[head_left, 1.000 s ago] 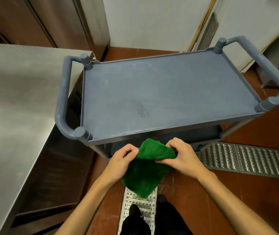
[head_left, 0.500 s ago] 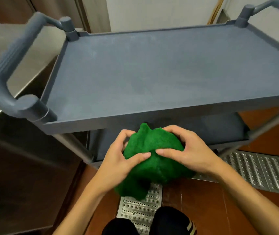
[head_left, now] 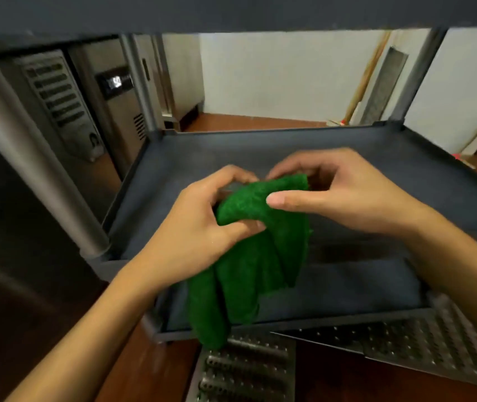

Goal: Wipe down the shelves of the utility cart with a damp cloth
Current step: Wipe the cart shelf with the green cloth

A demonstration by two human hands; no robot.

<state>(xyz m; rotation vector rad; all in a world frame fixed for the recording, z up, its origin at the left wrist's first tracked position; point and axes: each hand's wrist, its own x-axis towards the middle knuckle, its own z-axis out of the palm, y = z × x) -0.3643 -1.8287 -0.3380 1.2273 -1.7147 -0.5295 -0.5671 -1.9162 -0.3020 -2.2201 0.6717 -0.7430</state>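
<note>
A green cloth (head_left: 249,262) hangs bunched between both hands, in front of the grey utility cart. My left hand (head_left: 193,230) grips its upper left part, thumb pressed into the fabric. My right hand (head_left: 339,195) pinches the cloth's top edge with thumb and fingers. Behind the hands lies the cart's middle shelf (head_left: 260,149), dark grey with a raised rim. The bottom shelf (head_left: 347,288) shows below the cloth. The underside of the top shelf (head_left: 231,13) fills the upper edge of the view.
A grey cart post (head_left: 31,158) stands at the left. Stainless steel cabinets (head_left: 92,103) are behind it, a white wall beyond. Perforated metal floor grates (head_left: 405,349) run under and in front of the cart on a brown floor.
The view has dropped from above the top shelf to the level of the middle shelf. Both hands have kept hold of the cloth and shifted their grip on it.
</note>
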